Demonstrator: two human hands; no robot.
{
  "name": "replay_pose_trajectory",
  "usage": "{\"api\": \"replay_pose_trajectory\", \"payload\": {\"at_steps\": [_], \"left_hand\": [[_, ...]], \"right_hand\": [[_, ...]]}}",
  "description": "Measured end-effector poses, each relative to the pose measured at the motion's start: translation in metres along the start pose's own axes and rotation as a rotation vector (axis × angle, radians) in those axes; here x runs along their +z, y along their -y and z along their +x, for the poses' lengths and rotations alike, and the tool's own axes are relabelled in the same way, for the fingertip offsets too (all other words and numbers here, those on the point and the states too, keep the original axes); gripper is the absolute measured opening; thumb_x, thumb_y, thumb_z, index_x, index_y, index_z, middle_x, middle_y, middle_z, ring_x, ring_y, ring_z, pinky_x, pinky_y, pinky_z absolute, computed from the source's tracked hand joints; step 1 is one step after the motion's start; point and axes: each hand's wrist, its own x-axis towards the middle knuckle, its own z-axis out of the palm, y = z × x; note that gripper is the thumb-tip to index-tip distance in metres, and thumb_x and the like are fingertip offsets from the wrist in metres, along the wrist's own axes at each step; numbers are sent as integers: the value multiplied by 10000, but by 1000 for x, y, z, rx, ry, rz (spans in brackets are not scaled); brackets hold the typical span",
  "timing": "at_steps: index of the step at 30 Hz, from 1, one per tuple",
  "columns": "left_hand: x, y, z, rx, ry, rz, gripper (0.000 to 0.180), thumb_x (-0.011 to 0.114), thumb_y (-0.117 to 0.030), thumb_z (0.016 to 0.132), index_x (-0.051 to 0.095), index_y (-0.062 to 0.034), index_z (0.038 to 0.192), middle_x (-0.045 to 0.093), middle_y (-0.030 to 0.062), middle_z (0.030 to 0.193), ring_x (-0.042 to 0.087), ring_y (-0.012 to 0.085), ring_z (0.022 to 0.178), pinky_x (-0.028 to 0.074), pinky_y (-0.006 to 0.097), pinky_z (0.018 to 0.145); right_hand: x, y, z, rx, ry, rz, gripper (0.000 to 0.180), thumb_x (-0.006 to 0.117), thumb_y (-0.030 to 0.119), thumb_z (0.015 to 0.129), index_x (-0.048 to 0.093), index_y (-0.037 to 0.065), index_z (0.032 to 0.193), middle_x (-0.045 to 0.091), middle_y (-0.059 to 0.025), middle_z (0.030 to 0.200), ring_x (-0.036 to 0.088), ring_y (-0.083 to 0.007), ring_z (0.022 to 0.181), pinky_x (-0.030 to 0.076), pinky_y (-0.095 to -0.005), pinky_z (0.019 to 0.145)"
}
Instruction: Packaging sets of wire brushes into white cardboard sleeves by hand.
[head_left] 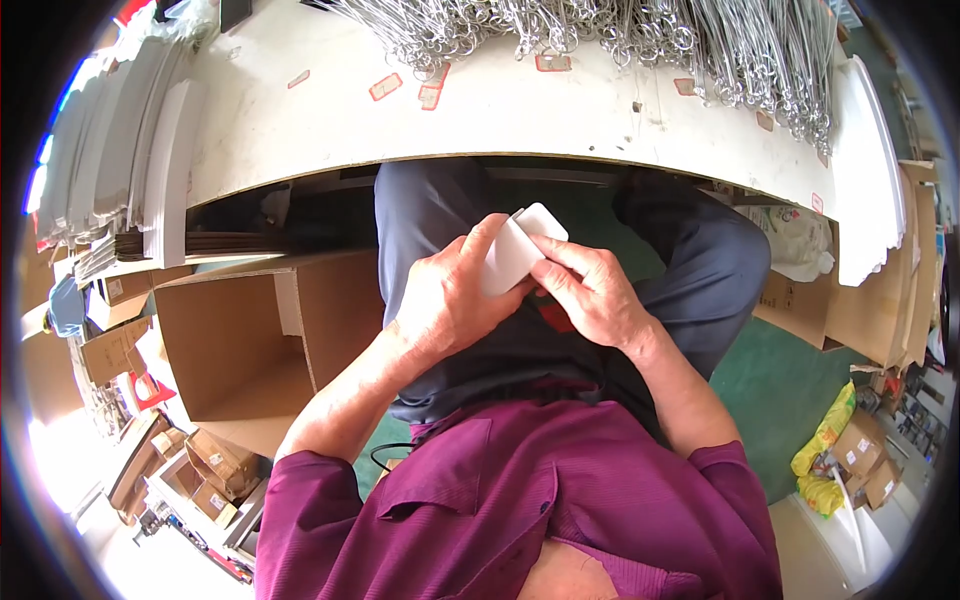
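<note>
I've got both hands on a small white card [520, 250] over my lap, left hand [450, 300] and right hand [590, 290] each pinching it, just below the table [500, 110] edge.

White worktable [520, 110], heap of wire hooks [620, 35] along its far side, small red-edged labels [385, 87]

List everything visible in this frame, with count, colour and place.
cards: small stack, white, held over the lap
table: one, white, ahead
wire hooks: a heap, silver, on the table's far edge
stickers: several, red-edged, on the table
sheets: stacks, white, far left
open box: one, brown, left of the knees
small boxes: several, brown, lower left
yellow bags: two, lower right
left hand: grip on cards
right hand: fingers on cards
</note>
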Motion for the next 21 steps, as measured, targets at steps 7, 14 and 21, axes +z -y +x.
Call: {"api": "replay_pose_trajectory", "payload": {"at_steps": [7, 14, 21], "left_hand": [[-5, -8, 8, -5, 79, -110, 759, 832, -171, 797, 479, -136, 1469, 714, 237, 1168, 716, 406, 1084, 601, 444, 903], [-8, -11, 14, -12, 150, -161, 733, 777, -87, 769, 487, -132, 1440, 706, 232, 1172, 703, 415, 1100, 587, 453, 916], [-5, -10, 14, -9, 219, -60, 629, 775, -83, 772, 517, -123, 1344, 693, 211, 1166, 699, 420, 1081, 591, 463, 887]], "right_hand": [[-4, -6, -4, -45, -51, 333, 373, 516, 136, 1093, 576, -34, 1420, 739, -149, 1039, 719, -173, 811, 579, -300, 774], [12, -7, -5, -36, -274, 320, 407, 588, 42, 1047, 521, -35, 1441, 738, -91, 886, 705, -122, 758, 589, -280, 715], [16, -3, -1, 12, -315, 139, 331, 665, 76, 1018, 635, -50, 1323, 763, -114, 929, 695, -96, 766, 577, -267, 696]]}}
